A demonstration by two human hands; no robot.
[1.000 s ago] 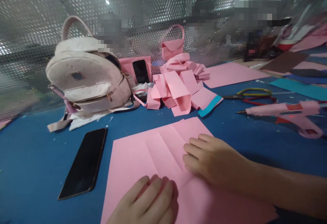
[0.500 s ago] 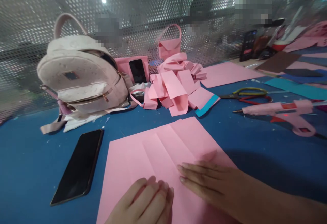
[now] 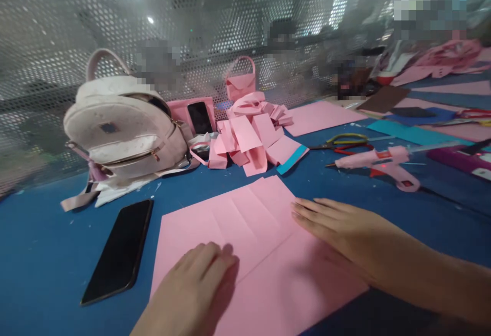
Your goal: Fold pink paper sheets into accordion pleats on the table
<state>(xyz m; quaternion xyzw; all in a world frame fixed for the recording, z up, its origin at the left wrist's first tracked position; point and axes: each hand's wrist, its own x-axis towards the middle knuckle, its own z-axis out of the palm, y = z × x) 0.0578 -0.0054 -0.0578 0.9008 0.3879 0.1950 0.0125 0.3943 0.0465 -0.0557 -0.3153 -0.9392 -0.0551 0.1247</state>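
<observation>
A creased pink paper [image 3: 226,223] lies on a larger pink sheet [image 3: 291,295] on the blue table. My left hand [image 3: 192,280] rests on the creased paper's left part with its fingers curled in; whether they pinch anything is hidden. At the papers' right edge, my right hand [image 3: 337,228] lies with its fingers stretched and side by side, touching the sheet and holding nothing. Faint parallel fold lines run across the upper paper between the two hands.
A black phone [image 3: 118,251] lies at the left, below a pale backpack [image 3: 126,126]. Folded pink paper pieces [image 3: 249,136] are heaped at the centre back. Scissors [image 3: 345,142] and a pink glue gun [image 3: 383,162] lie at the right. A perforated metal screen [image 3: 215,19] stands behind.
My right hand has moved up and right, off the middle of the paper. My left hand has shifted left. More of the lower sheet shows, and the view has turned to the right.
</observation>
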